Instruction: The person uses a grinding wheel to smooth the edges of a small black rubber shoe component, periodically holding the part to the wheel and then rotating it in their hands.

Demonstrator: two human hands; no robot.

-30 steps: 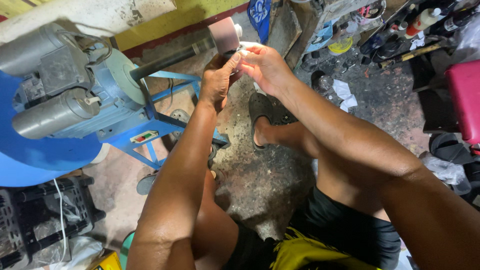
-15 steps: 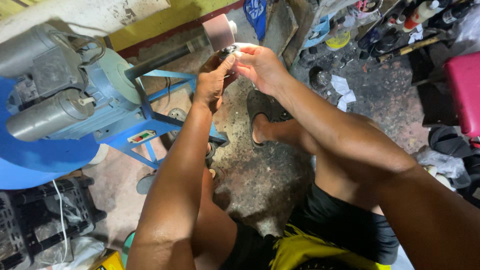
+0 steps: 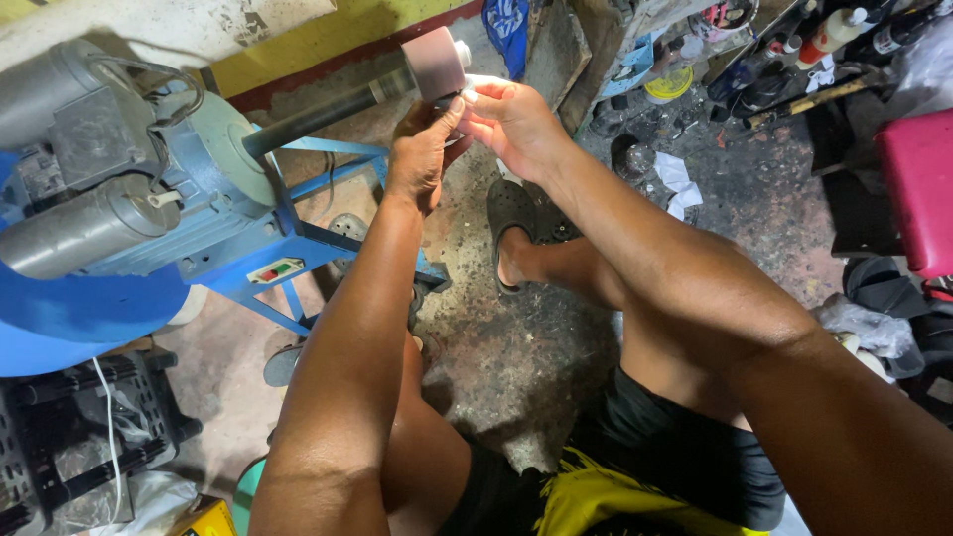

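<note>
Both hands, the left hand (image 3: 419, 154) and right hand (image 3: 511, 124), have stayed pinched on a small, mostly hidden piece, keeping it against the pink grinding drum (image 3: 435, 64).

Moderate, even illumination is recorded across the frame, with light falling from above. Soft sheen is noted on both forearms and on the grey motor housing (image 3: 84, 233). Deep shadow is observed beneath the seated legs and across the concrete floor (image 3: 516, 347) below them. The far right corner is dim, and detail there is lost. Wide-angle stretching is evident at the edges, where the near arms are enlarged. Focus is acceptable centrally; the small piece pinched between the fingertips cannot be resolved.
</note>
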